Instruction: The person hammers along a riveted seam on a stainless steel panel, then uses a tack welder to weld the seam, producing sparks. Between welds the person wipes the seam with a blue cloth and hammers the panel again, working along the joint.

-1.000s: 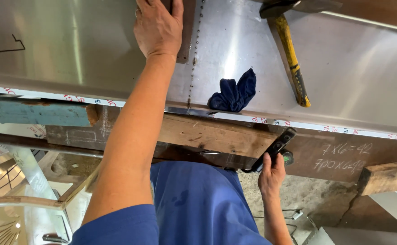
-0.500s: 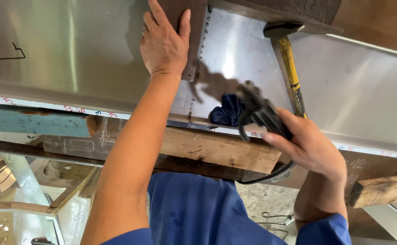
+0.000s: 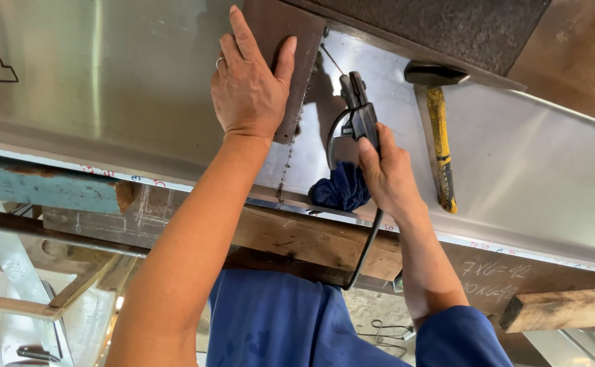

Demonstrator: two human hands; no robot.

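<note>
Presently the left hand (image 3: 250,85) lies flat, fingers spread, pressing a dark steel plate (image 3: 291,61) against the stainless sheet (image 3: 107,88). The right hand (image 3: 386,170) is closed round a welding electrode holder (image 3: 356,112), its head at twelve o'clock from the knuckles; any rod appears thin, not certain. Judged step: tacking the seam. A hammer (image 3: 439,143) lies at three o'clock, a blue rag (image 3: 338,190) just beside the right hand.

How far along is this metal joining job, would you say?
Done: a row of spot welds dots the seam. In hand: the left hand presses the dark steel plate onto the shiny sheet, while the right hand holds the electrode holder. Left: seemingly the seam's upper end.
</note>
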